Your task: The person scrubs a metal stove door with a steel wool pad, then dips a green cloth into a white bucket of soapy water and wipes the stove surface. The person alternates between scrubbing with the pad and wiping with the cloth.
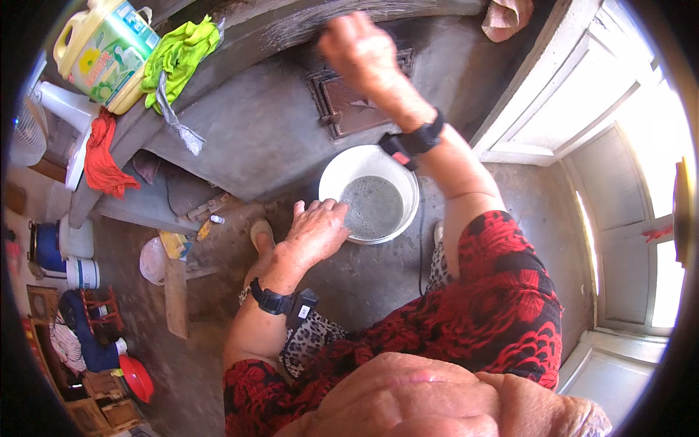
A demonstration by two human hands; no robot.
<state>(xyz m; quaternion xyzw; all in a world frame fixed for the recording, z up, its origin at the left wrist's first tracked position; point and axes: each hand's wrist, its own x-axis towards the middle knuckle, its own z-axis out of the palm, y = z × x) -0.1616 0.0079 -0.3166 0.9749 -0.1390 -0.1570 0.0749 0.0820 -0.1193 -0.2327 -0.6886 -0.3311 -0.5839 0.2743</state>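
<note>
A white plastic bucket (326,177) stands on the floor before me, with cloudy grey, bubbly liquid (374,206) in it. My left hand (319,229) is over the bucket's left rim, its back towards me. Its fingertips are hidden, so I cannot tell whether they grip the rim. Beyond the bucket, my right hand (360,52) is raised by the edge of a grey ledge (295,27). That hand is blurred with curled fingers, and whatever may be inside them is hidden. Below it, a rusty metal hatch (349,104) is set in the grey wall.
On the ledge stand a yellow detergent jug (104,60) and a lime-green cloth (180,60). A red cloth (106,155) hangs farther left. A wooden plank (176,300) lies on the left floor. White door panels (557,98) rise at right; a dark cable (421,246) runs beside the bucket.
</note>
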